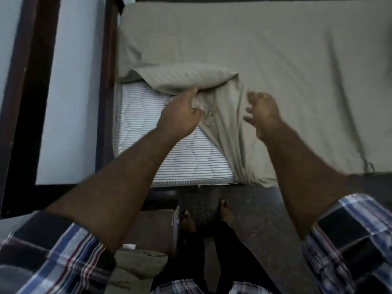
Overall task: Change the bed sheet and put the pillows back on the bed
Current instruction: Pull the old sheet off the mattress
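Observation:
A beige bed sheet [265,52] covers most of the mattress. Its near left corner is folded back, baring the white striped mattress [148,115]. My left hand [182,115] is shut on the folded-back edge of the sheet. To its right, my right hand [263,111] hovers just above the sheet with its fingers spread and nothing in it. It is blurred. No pillow lies on the bed in this view.
A dark wooden bed frame [106,81] runs along the left, next to a pale wall [70,81]. A brown box-like stand [154,228] sits by my bare feet [226,211] on the dark floor. A beige cloth bundle [135,270] lies at the bottom.

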The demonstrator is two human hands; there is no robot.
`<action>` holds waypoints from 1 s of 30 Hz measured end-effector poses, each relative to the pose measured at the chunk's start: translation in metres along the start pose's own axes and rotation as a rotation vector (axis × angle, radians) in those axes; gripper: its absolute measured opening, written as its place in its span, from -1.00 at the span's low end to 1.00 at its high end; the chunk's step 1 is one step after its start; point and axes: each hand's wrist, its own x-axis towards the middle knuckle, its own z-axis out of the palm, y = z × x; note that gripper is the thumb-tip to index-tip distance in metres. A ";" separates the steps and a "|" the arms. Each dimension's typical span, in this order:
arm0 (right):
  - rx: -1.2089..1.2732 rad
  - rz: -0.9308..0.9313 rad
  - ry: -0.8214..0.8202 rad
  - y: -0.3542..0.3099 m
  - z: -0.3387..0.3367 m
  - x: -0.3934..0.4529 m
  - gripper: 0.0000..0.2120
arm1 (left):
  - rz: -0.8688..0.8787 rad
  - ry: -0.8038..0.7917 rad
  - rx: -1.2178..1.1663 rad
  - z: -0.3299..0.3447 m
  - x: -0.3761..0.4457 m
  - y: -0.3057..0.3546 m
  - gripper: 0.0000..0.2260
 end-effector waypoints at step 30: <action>-0.832 -0.065 0.357 0.076 -0.562 0.069 -0.31 | 0.502 -0.299 0.575 0.407 0.071 0.513 -0.36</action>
